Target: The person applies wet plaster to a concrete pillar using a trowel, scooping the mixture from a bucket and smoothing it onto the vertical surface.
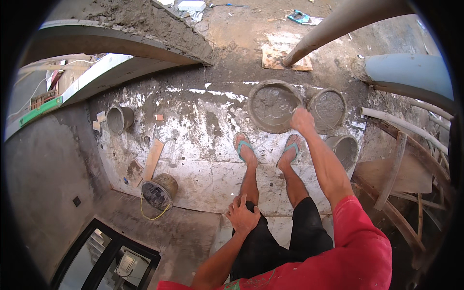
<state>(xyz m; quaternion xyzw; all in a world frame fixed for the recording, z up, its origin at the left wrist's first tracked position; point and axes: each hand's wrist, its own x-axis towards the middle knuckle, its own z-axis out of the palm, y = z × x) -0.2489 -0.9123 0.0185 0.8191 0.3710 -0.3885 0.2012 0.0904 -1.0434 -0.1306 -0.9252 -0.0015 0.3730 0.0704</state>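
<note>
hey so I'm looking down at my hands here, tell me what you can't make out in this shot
All in the head view:
Right hand: its curled fingers hide whether it grips anything by the large mortar tub.
Bucket at right: lower left side hidden behind the right forearm.
Leaning brown pole: upper end cut off by the top edge.
Blue item near the wood plank: too small to identify.

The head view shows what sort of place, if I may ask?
Most likely a building site: there is a wide tub of wet, mortar-like mix, a teal-handled handsaw, and a floor smeared with grey.
</note>
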